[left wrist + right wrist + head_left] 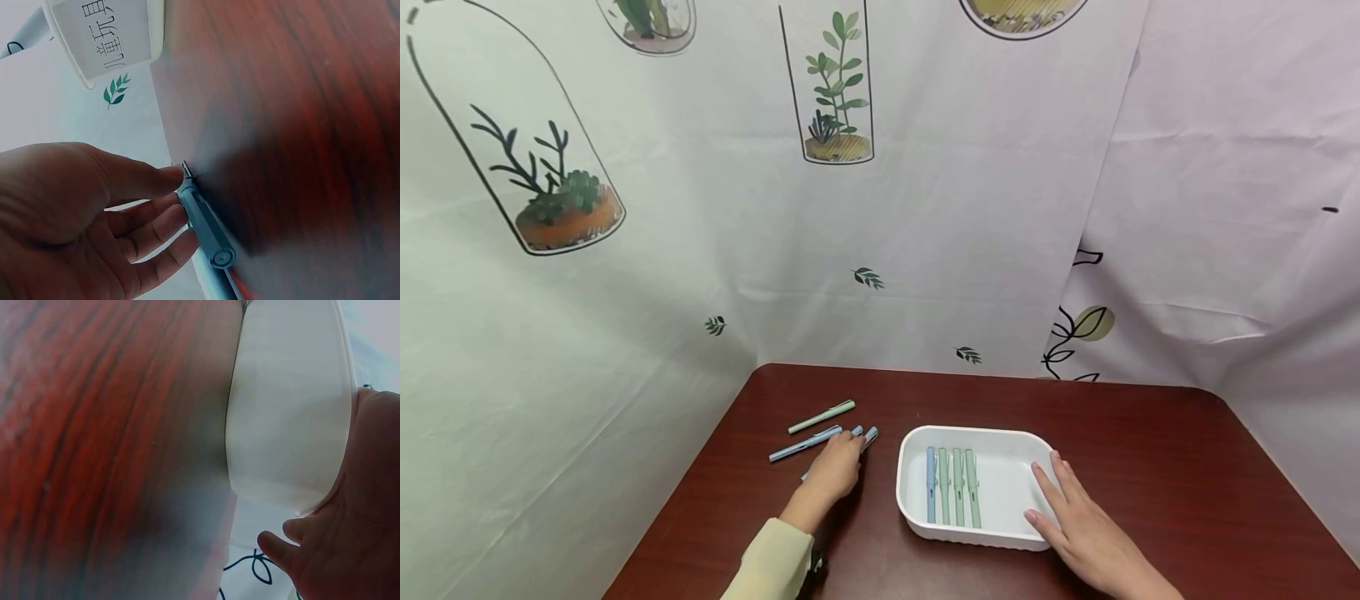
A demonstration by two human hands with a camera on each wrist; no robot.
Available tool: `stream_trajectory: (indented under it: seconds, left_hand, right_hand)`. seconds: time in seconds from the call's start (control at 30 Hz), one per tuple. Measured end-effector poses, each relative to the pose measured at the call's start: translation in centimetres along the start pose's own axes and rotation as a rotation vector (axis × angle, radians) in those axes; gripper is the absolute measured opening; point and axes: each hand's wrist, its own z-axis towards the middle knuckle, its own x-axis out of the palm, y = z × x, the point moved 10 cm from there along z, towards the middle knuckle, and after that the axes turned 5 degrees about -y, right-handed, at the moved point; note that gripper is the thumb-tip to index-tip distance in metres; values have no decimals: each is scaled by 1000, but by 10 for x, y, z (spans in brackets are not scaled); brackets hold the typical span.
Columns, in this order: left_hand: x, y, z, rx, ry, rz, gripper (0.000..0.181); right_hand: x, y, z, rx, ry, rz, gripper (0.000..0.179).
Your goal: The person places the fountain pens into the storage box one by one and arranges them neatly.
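Observation:
At the left of the table, my left hand (837,467) reaches down over several blue pens. In the left wrist view its thumb and fingers pinch a blue pen (209,228) by one end, and another blue pen (217,284) lies right beneath it. Beside the hand are a blue pen (805,444) and a green pen (822,417). My right hand (1086,533) rests with spread, straight fingers on the right rim of a white plastic box (1009,483). Inside the box, one blue pen (931,483) and three green pens (958,487) lie side by side at the left.
The dark red-brown table (1150,450) has rounded far corners. A white cloth (962,233) printed with plants hangs behind it and along the sides. The box wall (290,412) stands upright beside the right hand.

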Motion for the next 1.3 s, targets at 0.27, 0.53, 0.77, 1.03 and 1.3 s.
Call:
stream_trajectory:
  seconds: [0.27,0.53,0.77,1.03,1.3]
  left_hand:
    - [3,4,2,-55,26,-6,8]
    - [7,5,1,-144,101,4,8]
    - [7,4,-1,-169,141,-3,13]
    - [4,7,1,-147,130,-116,7]
    - [-5,15,3,-209,133,-369,21]
  right_hand:
    - [1,-4,1,55,34,11,70]
    - [2,-10,1,72,62,58,76]
    - [-3,-11,-2,-10,-18,62,76]
    - [1,-15,1,36,66,94,76]
    - [-1,-13,1,37,71,82,75]
